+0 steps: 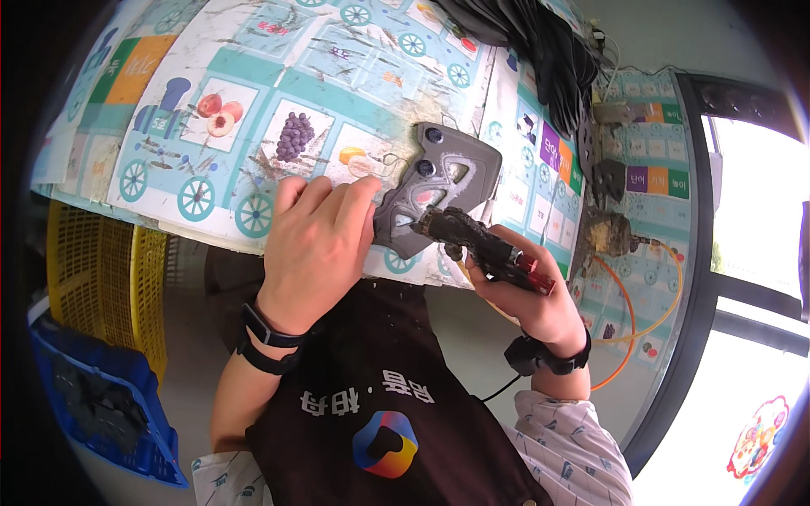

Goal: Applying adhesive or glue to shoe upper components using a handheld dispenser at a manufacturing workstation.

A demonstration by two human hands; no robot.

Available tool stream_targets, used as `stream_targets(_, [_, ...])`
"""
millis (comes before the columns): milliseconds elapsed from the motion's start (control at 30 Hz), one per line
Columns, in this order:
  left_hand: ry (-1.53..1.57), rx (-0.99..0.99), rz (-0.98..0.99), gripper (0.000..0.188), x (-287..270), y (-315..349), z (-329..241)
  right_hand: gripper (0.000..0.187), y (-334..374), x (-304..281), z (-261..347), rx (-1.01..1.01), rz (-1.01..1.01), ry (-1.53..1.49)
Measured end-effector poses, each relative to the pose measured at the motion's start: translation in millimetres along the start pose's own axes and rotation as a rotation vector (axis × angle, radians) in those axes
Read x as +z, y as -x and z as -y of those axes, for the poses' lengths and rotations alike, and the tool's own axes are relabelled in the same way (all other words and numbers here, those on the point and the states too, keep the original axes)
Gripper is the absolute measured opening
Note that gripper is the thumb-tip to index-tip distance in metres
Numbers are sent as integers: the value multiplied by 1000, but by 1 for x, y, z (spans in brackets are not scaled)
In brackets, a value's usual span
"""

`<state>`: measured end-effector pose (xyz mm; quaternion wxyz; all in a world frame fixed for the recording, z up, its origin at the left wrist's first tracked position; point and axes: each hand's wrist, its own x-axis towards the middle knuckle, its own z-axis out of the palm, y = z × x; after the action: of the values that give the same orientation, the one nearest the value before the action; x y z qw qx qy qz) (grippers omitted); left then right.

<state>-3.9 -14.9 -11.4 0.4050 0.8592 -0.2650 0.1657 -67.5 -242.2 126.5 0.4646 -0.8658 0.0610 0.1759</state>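
A grey moulded shoe-sole-like part [479,160] with triangular cut-outs and two dark round spots lies near the table's front edge. My left hand [316,240] is closed at its left side, fingers curled, with the thumb and fingertips at the part's edge. In my right hand [540,295] is a grimy black spray gun [472,240] with red knobs at its back end. Its nozzle points left over the lower part of the grey piece; whether it touches cannot be seen. Whitish smears show around the cut-outs.
Stained printed sheets cover the table [228,67]. Dark grey pieces [540,42] are heaped at its far right. Yellow and orange hoses [629,312] loop at the right. A yellow basket [105,278] and a blue crate [110,405] stand at the left.
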Motion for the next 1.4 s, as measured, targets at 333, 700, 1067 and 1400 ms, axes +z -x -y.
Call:
stream_targets(333, [-2,5,-20,28,-8,-4,8,29,7,-7,25,52,127,32])
stream_targets(700, [353,-93,-65,30,-49,-2,-4,55,10,-74,-125,-4,-571,654])
stream_targets(1067, [429,-254,-798,22,-269,-202,220,70,17,-16,-124,-245,-950,637])
stream_targets(1400, [118,-605,-391,48,-290,-241,323,44,11,19,-116,-322,-926,454])
